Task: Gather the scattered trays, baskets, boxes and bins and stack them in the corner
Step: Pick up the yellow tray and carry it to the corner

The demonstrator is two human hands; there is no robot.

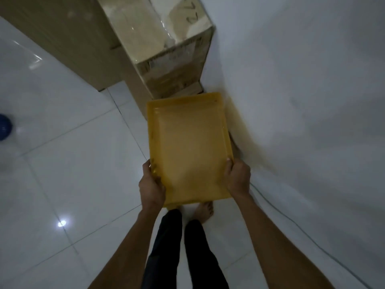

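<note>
A flat yellow plastic tray (pixel 187 147) is held out in front of me above the floor, its long side pointing away. My left hand (pixel 151 184) grips its near left edge, thumb over the rim. My right hand (pixel 237 176) grips the near right edge the same way. The tray's far end reaches close to a tall taped cardboard box (pixel 166 44) standing against the white wall (pixel 302 90). The tray's inside holds nothing. Its underside and whatever lies on the floor beneath it are hidden.
A wooden cabinet (pixel 68 38) stands left of the cardboard box. A blue round object (pixel 4 128) shows at the left edge on the white tiled floor (pixel 73 174). A thin cable (pixel 291 222) runs along the wall's foot. My legs and a bare foot (pixel 203 211) are below the tray.
</note>
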